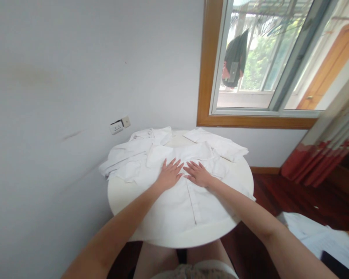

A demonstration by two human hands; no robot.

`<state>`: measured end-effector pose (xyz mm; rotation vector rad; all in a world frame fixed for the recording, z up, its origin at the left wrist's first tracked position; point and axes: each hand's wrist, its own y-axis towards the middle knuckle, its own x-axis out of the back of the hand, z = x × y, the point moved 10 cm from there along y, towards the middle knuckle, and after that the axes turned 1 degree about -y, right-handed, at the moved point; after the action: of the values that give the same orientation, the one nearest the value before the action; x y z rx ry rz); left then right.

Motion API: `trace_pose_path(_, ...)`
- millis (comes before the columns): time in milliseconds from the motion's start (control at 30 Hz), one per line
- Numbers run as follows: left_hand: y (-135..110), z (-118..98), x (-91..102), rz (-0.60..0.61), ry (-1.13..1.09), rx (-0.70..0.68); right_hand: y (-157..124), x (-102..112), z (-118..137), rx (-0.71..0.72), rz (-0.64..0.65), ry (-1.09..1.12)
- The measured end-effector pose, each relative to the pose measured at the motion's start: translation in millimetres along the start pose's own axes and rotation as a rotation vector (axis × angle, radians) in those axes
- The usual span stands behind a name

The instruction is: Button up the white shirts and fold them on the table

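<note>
A white garment (180, 201) lies spread over a round white table (122, 197), its button placket running toward me. My left hand (170, 174) rests flat on the cloth with fingers spread, just left of the placket. My right hand (198, 173) lies flat beside it, fingers stretched out, almost touching the left. Neither hand holds anything. A sleeve (217, 145) stretches off to the far right, and bunched white fabric (133, 155) lies at the far left of the table.
The table stands against a pale wall with a socket (119, 124). A wood-framed window (258, 69) is at the upper right, a red and white curtain (328, 155) beside it. Dark red floor (293, 201) lies to the right, with white sheets (316, 236) at the lower right.
</note>
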<state>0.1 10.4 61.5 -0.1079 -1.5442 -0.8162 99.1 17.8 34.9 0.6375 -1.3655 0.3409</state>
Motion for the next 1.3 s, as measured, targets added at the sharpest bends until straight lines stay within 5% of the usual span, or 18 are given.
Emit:
trace_pose_path(100,-23,-7,28.8,0.077,-0.067,-0.005,-31,31,16,0.075,-0.012,0.123)
trace_pose_path(200,-76,-12,47.3,0.203,-0.194,-0.077,-79,49,33,0.179,0.089,0.348)
trace_pose_path(333,-152,-8,56.6,0.284,-0.303,-0.125,-130,46,36,0.171,0.228,0.418)
trace_pose_path(433,-184,-9,57.3,0.317,-0.301,-0.146,-147,41,32,0.146,0.227,0.39)
trace_pose_path(667,-207,-10,63.8,0.389,-0.245,-0.097,-171,46,24,0.105,0.171,0.359)
trace_pose_path(967,-217,26,78.0,0.338,-0.346,-0.083,-197,56,12,0.081,0.084,0.294)
trace_pose_path(1300,-226,20,76.2,0.317,-0.276,-0.135,-218,55,-43,-0.064,0.029,0.223)
